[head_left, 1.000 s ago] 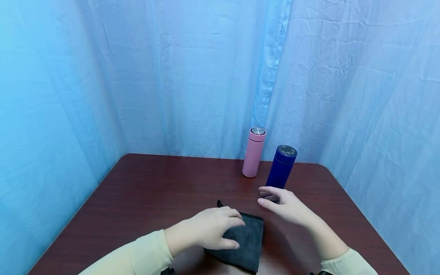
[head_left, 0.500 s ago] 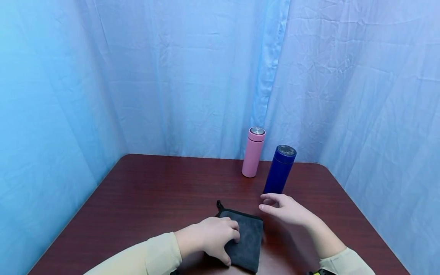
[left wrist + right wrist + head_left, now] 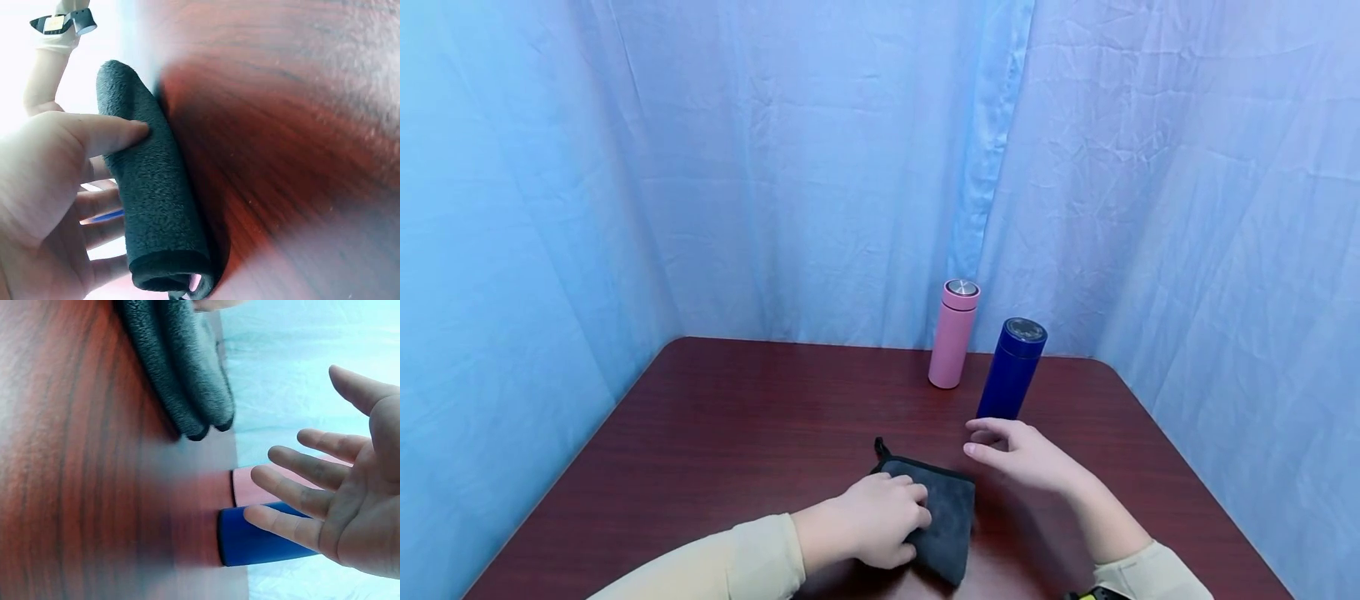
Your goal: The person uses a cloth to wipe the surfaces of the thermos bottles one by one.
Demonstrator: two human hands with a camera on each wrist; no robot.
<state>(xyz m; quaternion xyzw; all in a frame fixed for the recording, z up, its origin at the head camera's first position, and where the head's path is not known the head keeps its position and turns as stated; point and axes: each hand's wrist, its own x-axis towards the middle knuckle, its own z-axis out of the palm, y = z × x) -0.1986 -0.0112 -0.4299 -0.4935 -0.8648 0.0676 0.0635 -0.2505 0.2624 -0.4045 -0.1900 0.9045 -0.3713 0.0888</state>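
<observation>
A folded dark grey towel with black edging and a small hanging loop lies at the near middle of the table. My left hand pinches its left side, fingers curled over the top. In the left wrist view the thumb presses the rolled fold of the towel, with the other fingers behind it. My right hand hovers to the right of the towel, fingers spread and holding nothing in the right wrist view. A blue thermos flask stands upright just beyond it, its base hidden behind the fingers.
A pink thermos flask stands farther back, left of the blue one. The dark red-brown wooden table has rounded far corners, and light blue curtains hang around it.
My left hand has come down onto the towel, and its fingers and thumb have closed on the left side. The right hand has dropped slightly; both flasks stay put.
</observation>
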